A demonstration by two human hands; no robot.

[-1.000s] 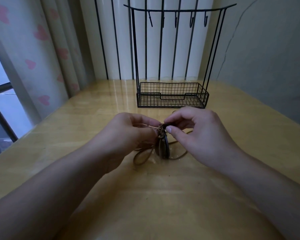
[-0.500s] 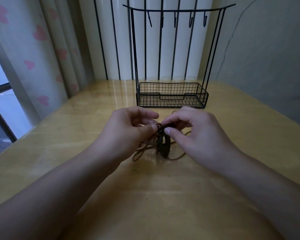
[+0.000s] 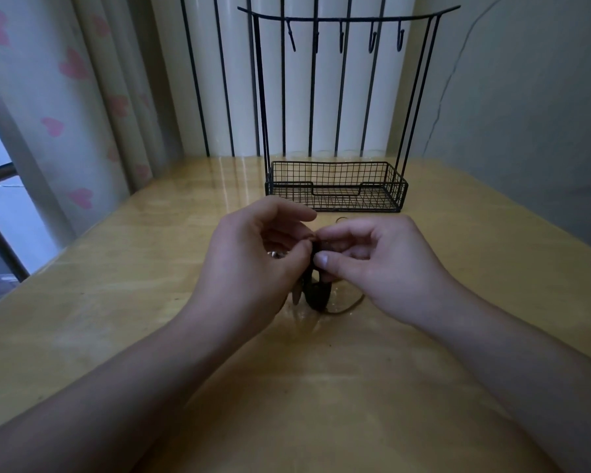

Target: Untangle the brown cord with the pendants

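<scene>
On the glossy yellow wooden bench (image 3: pixel 116 302), before a black wire basket rack (image 3: pixel 335 189), your left hand (image 3: pixel 253 268) and right hand (image 3: pixel 379 264) pinched the tangled brown cord (image 3: pixel 350 306); dark pendants (image 3: pixel 318 293) hung just below each grip.

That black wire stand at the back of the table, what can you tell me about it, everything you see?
The black wire stand looks like thin dark metal. A shallow mesh basket forms its base, with a dip cut in the front wall, and nothing visible inside. Slim uprights rise from both ends to a curved top bar carrying five small hooks, all bare. It stands upright on the wooden table, near the far edge by the curtains. Neither hand touches it.
</scene>
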